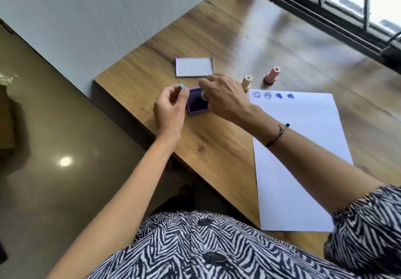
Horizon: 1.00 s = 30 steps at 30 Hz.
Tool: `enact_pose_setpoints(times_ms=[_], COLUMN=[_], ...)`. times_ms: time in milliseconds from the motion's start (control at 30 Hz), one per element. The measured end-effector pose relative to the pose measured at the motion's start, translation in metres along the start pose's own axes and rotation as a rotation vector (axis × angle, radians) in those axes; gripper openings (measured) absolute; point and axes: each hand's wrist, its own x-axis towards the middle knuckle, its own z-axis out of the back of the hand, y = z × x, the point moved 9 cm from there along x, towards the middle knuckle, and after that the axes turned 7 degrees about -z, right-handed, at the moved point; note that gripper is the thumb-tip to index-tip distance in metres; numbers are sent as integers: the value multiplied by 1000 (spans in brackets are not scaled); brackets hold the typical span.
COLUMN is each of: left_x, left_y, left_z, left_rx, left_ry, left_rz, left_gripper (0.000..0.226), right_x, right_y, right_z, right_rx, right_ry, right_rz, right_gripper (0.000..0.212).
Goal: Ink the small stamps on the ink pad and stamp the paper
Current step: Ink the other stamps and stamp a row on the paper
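Observation:
A small purple ink pad with a dark inked face lies near the table's left edge. My right hand reaches over it and presses a teal stamp onto the pad; most of the stamp is hidden under my fingers. My left hand hovers just left of the pad, pinching a small teal cap between thumb and fingers. The white paper lies to the right, with several blue prints along its top edge. A cream stamp and a pink stamp stand upright beyond the paper.
The ink pad's lid lies upside down behind the pad. The wooden table ends close to the left of the pad, with floor below. A window frame runs along the far right.

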Motion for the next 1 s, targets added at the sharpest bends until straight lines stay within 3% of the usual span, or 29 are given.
enact_pose_setpoints(times_ms=[367, 467, 567, 700, 833, 1000], left_x=[-3, -14, -33, -61, -91, -111], left_y=[-5, -15, -30, -51, -66, -46], left_z=[0, -1, -17, -78, -161, -211], left_rx=[-8, 22, 1, -64, 123, 386], left_ry=[22, 8, 46, 292, 645, 908], left_rz=[-12, -78, -177, -269, -434, -461], left_gripper=[9, 16, 20, 17, 28, 31], right_x=[-1, -3, -20, -70, -109, -131], right_y=[-2, -4, -20, -76, -144, -195], right_z=[-1, 4, 22, 57, 73, 78], right_rx=[5, 37, 114, 214, 190, 184], right_ry=[-26, -9, -112, -323, -358, -421], right_rz=[-8, -42, -128, -348, -564, -733], right_gripper=[6, 6, 11, 11, 15, 17])
